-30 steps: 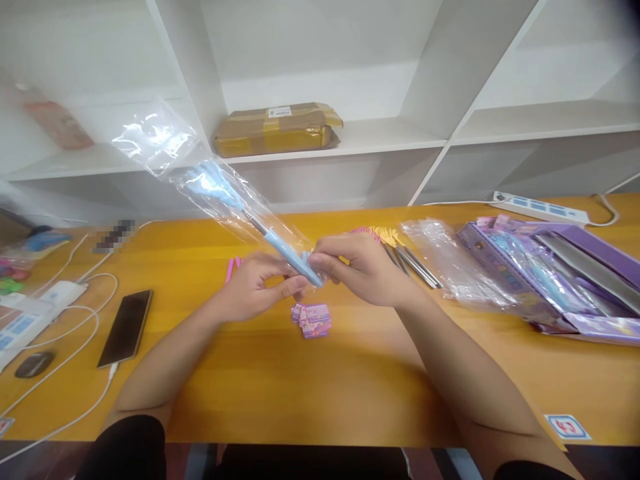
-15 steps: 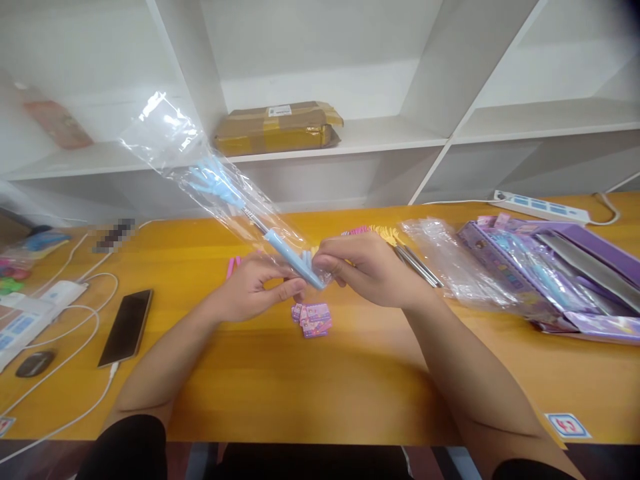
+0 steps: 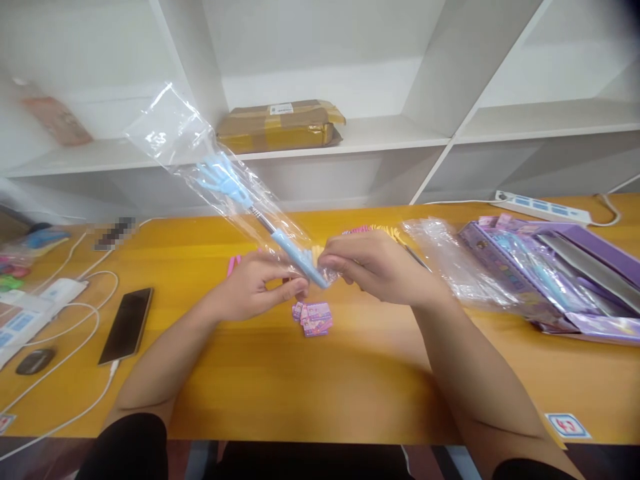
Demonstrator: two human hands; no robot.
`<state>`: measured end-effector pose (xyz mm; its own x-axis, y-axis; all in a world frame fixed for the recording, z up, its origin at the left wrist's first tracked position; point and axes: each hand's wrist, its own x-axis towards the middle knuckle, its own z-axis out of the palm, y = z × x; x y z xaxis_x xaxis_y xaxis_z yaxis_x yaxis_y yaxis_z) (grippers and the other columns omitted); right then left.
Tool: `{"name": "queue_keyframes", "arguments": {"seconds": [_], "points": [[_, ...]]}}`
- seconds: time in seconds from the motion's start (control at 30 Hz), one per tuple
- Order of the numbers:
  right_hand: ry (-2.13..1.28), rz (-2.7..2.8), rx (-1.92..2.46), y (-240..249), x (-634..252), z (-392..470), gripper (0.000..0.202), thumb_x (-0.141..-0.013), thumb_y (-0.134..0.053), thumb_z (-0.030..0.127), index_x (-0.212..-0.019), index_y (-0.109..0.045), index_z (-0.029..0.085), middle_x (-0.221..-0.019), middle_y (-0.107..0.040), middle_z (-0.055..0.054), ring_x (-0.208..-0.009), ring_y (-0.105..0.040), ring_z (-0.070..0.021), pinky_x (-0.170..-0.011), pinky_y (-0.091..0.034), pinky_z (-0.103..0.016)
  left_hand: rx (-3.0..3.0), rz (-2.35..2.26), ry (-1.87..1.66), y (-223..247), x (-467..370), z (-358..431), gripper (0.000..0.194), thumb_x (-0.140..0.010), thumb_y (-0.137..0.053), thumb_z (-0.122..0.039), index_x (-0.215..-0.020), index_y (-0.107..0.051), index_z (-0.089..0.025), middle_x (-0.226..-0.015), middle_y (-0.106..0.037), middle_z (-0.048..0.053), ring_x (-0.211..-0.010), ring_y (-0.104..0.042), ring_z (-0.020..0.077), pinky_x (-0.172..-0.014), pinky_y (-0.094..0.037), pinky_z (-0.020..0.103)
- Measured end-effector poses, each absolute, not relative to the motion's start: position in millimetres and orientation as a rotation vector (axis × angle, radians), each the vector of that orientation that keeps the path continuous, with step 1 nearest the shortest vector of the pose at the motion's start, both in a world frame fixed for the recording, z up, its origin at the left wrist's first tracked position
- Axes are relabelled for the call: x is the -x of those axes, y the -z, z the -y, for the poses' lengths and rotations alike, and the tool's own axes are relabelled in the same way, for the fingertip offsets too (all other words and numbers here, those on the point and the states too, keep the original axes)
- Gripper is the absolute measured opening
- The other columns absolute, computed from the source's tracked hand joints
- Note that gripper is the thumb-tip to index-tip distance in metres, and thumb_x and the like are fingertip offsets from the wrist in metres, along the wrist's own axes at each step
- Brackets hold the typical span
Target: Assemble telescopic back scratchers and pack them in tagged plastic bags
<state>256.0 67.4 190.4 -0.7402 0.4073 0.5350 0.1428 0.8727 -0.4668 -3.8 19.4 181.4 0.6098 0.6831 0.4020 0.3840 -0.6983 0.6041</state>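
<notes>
A light-blue back scratcher (image 3: 295, 253) with a hand-shaped head and a metal rod lies inside a clear plastic bag (image 3: 173, 130). The bag slants up to the left over the table. My left hand (image 3: 255, 285) is closed on the bag's edge beside the blue handle, its thumb pointing right. At the lower end my right hand (image 3: 375, 267) pinches the bag's corner. Small printed cards (image 3: 315, 319) lie on the table just below my hands. Behind my right hand, a row of pink and yellow pieces (image 3: 385, 231) is partly hidden.
To the right are a heap of clear plastic bags (image 3: 450, 260) and an open purple box (image 3: 555, 273) holding wrapped items. A phone (image 3: 127, 325) on a white cable and a power strip (image 3: 40, 310) lie left. A taped carton (image 3: 280, 127) sits on the shelf.
The bag and the back scratcher have shifted slightly right. My right hand has moved a little right too, covering more of the metal rods behind it.
</notes>
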Motion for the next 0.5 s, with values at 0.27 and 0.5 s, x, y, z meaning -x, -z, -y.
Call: {"name": "queue_keyframes", "arguments": {"seconds": [0.27, 0.5], "points": [[-0.543, 2.342, 0.432, -189.1, -253.8, -67.0, 0.040, -0.114, -0.051, 0.038, -0.084, -0.069, 0.021, -0.075, -0.069, 0.000, -0.067, -0.058, -0.0103, -0.066, -0.041, -0.027, -2.352, -0.839, -0.877, -181.0, 6.8, -20.7, 0.029, -0.106, -0.063, -0.034, -0.088, -0.082, -0.023, -0.084, -0.082, 0.002, -0.076, -0.075, 0.0145, -0.073, -0.056, 0.025], [-0.926, 2.442, 0.506, -170.7, -243.0, -85.3, 0.029, -0.106, -0.063, 0.039, -0.089, -0.074, 0.019, -0.081, -0.073, 0.001, -0.071, -0.061, -0.0089, -0.068, -0.043, -0.024, -1.621, -1.053, -1.446, -170.7, 18.3, -51.3, 0.040, -0.101, -0.066, -0.059, -0.117, -0.075, -0.023, -0.104, -0.078, 0.008, -0.081, -0.074, 0.0187, -0.070, -0.061, 0.031]]}}
